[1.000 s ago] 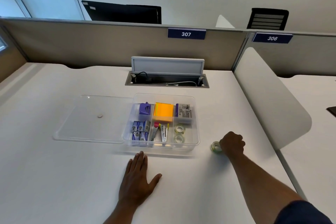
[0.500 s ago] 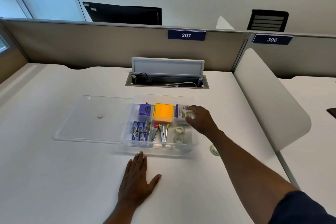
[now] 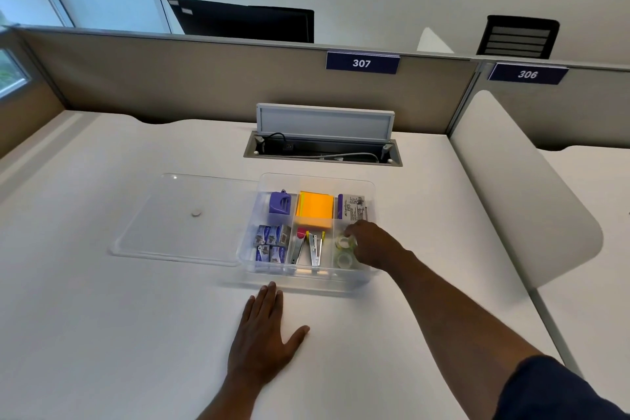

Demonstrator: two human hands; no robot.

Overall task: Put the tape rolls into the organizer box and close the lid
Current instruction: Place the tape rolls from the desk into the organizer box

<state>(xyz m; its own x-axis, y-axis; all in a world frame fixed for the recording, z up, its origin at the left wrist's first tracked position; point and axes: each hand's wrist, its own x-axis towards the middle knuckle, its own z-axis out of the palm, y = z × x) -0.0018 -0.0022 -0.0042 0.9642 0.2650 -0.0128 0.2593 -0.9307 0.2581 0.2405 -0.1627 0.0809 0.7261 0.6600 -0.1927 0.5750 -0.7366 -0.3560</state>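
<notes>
Half a second on, our right hand (image 3: 373, 244) has dropped from the box's back corner to its near-right compartment, grip closed on a tape roll (image 3: 346, 242) above another roll (image 3: 345, 260). Our left hand (image 3: 264, 334) lies flat, fingers spread, on the tabletop (image 3: 102, 334) before the organizer box (image 3: 370, 187); its lid (image 3: 184, 215) lies alongside.

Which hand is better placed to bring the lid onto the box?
Left. The lid lies left of the box; the left hand rests free, the right hand is inside.
</notes>
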